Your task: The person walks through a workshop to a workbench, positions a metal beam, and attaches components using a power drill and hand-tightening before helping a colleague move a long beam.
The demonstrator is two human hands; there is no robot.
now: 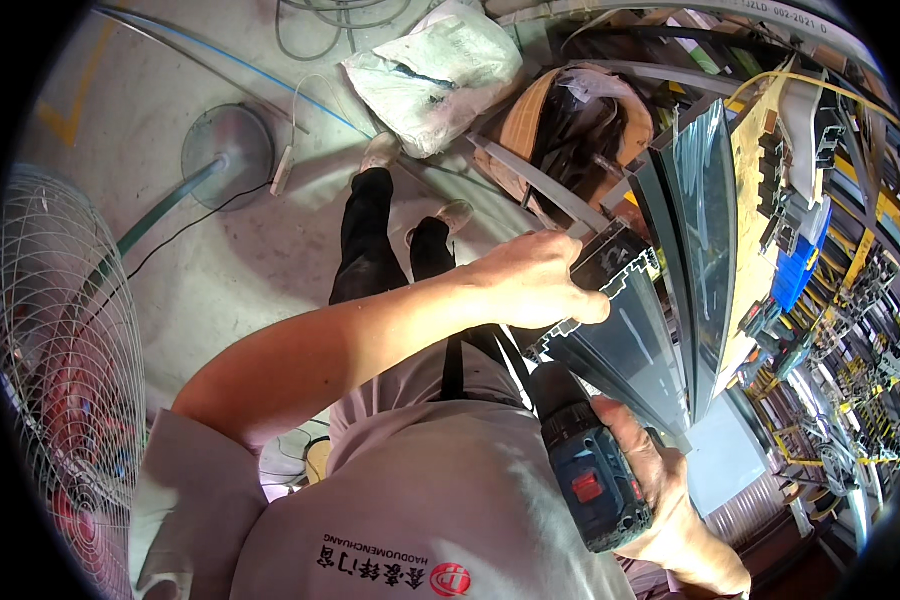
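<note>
My right hand (660,485) is wrapped round a dark cordless drill (595,475) with a red switch on its top. The drill's chuck points up toward the cut end of a dark aluminium profile (620,345). My left hand (540,285) reaches across my body and grips that profile at its end, thumb and curled fingers against it. The tips of some left fingers are hidden. The profile's jagged, hollow cross-section shows beside the thumb. More long dark profiles (705,240), one with a shiny film, lie alongside to the right.
A caged fan (70,380) stands at the left on a round base (228,160). A power strip (283,170) and cables lie on the floor. Ahead are a white sack (435,80) and a cardboard-lined bin (530,130). A blue case (800,260) and crowded racks fill the right.
</note>
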